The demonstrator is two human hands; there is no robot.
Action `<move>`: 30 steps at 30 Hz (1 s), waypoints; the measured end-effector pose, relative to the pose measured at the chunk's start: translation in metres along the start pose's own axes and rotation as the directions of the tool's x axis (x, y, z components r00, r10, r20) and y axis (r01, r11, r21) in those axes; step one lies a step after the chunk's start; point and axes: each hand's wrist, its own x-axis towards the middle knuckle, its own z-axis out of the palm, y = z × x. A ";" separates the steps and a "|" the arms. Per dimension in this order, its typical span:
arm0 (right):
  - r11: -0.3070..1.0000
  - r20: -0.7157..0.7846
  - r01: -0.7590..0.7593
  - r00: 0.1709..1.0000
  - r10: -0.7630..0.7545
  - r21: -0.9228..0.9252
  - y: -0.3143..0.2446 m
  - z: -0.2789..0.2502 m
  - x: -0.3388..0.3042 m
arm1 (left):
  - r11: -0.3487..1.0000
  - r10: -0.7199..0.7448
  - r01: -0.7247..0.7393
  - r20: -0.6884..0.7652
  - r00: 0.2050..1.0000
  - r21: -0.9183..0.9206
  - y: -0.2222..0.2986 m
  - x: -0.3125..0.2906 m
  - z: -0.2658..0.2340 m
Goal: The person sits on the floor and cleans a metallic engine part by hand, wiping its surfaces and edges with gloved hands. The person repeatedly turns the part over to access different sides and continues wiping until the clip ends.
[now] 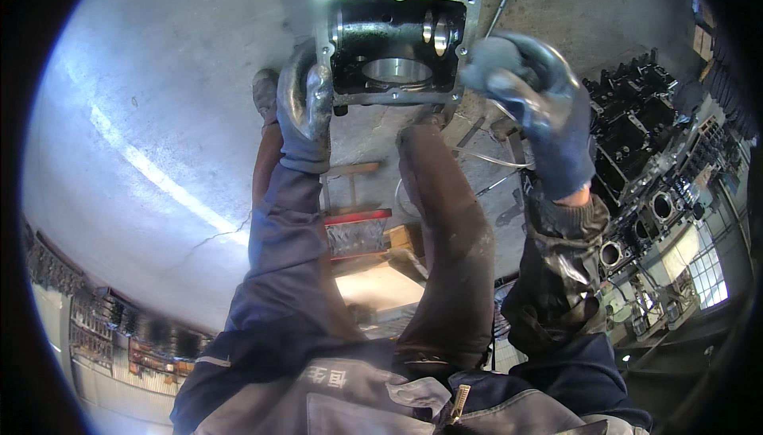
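A metal housing [470, 21] with a black inside and a bright machined flange stands in front of me, its open side facing me. Bolt holes dot the flange, and a large round bore shows low inside. At the housing's left edge my left hand [307, 109], in a dark, shiny-stained glove, curls its fingers round the flange. My right hand [544, 97], gloved alike, is beside the lower right corner with its fingers bent inward. A blurred grey-blue lump shows at those fingers; whether it is a rag or part of the glove I cannot make out.
A thin metal rod [499, 9] lies on the concrete floor beyond my right hand. Black engine parts [628, 133] are massed at the right. A red-rimmed bin [358, 219] and cardboard show between my legs, with a pale hose [489, 157] to their right.
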 end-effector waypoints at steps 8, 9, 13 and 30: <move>0.570 0.262 0.225 0.965 -0.018 -0.790 -0.003 0.083 0.052 | 0.998 -0.037 0.036 0.023 0.999 0.058 0.002 -0.006 -0.005; 0.532 0.252 0.230 0.967 -0.032 -0.815 -0.003 0.087 0.053 | 0.998 -0.049 0.048 0.020 0.999 0.038 0.001 -0.006 -0.005; 0.584 0.363 0.268 0.930 0.049 -0.766 0.005 0.105 0.060 | 0.971 -0.181 0.186 0.040 0.983 -0.148 -0.005 -0.008 -0.006; 0.886 0.209 -0.072 0.960 0.186 -0.459 0.061 0.122 0.100 | 0.990 -0.066 0.054 0.092 0.994 0.127 0.027 0.132 0.013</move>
